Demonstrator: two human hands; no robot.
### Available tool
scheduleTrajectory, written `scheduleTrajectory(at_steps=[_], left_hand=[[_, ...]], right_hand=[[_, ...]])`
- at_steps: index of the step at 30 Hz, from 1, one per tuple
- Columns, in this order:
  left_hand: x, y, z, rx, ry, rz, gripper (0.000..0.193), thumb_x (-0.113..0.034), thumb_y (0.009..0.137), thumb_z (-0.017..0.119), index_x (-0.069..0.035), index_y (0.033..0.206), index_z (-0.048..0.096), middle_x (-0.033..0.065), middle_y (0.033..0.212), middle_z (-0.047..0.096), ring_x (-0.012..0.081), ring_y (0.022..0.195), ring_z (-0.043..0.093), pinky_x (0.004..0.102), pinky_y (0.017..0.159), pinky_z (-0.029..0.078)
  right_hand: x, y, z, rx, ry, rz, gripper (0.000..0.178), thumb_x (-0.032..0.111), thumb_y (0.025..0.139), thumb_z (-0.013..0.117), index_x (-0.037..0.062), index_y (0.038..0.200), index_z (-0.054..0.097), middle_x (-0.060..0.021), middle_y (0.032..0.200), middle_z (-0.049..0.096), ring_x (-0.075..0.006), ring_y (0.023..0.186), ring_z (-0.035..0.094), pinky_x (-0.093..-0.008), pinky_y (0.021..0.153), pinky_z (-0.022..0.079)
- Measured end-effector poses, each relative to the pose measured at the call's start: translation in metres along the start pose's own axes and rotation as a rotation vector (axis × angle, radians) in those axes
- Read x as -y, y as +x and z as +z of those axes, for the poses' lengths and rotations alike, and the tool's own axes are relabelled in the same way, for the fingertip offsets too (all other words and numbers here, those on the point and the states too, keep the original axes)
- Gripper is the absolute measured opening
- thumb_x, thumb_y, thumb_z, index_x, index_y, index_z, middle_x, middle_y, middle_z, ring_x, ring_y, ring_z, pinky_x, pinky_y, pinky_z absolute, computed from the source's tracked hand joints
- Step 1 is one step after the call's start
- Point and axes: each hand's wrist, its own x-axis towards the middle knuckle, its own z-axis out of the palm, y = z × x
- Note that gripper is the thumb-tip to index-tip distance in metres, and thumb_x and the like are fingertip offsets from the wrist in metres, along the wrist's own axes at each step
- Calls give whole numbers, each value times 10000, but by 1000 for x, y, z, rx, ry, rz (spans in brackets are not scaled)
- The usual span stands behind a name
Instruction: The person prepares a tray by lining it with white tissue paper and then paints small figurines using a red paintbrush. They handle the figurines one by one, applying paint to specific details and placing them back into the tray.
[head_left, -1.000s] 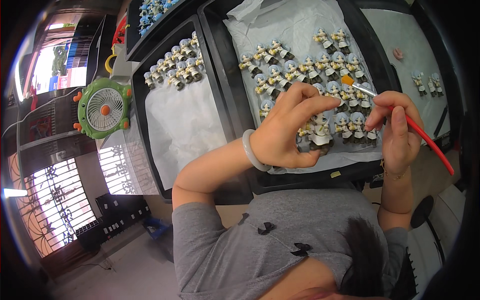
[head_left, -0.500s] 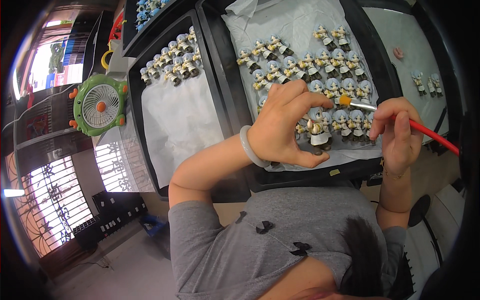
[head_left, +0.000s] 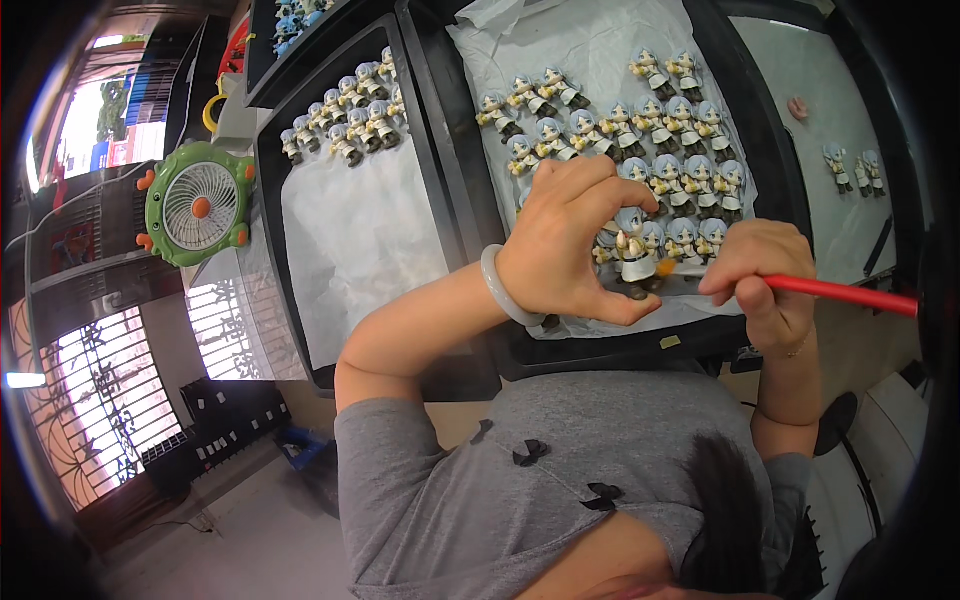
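Bright, even overhead light on the trays (head_left: pixel 440 120); daylight glare far left; heavy fisheye bending, dark vignetted rim.

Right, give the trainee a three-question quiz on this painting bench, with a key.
1. True or false: the left hand holds a figurine while the right hand holds a red-handled brush.
2. Which thing sits left of the trays? A) a green desk fan B) a kettle C) a lamp
3. Fill in: the brush tip is at the held figurine, and the rows of other figurines lie on white ____ in the black tray.

Key: 1 true; 2 A, the green desk fan; 3 paper.
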Motion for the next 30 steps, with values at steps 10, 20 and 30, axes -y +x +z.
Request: scheduleTrajectory(at_steps=[10,20,30], left_hand=[[0,-1,-3,27,21,71,620,-314,475,765,-33,989,563,59,865,555,214,776,506,302,720,355],[2,1,1,-14,-47,77,642,-326,484,736,-92,1052,551,36,904,521,191,825,492,299,710,318],[-1,4,2,16,-70,96,660,-257,486,723,-11,1063,521,138,931,496,266,841,491,338,734,408]], right_hand=[[-14,-10,-23,-644,-141,-69,551,420,935,250,-14,765,543,-117,816,501,-143,704,426,-246,617,326],[-73,-89,-140,-609,-575,725,246,283,903,459,50,849,520,15,554,387,-75,489,336,-240,460,261],[-113,-124,-124,-348,-961,879,203,239,818,512,90,955,500,-180,758,594,-369,728,573,-456,624,429]])
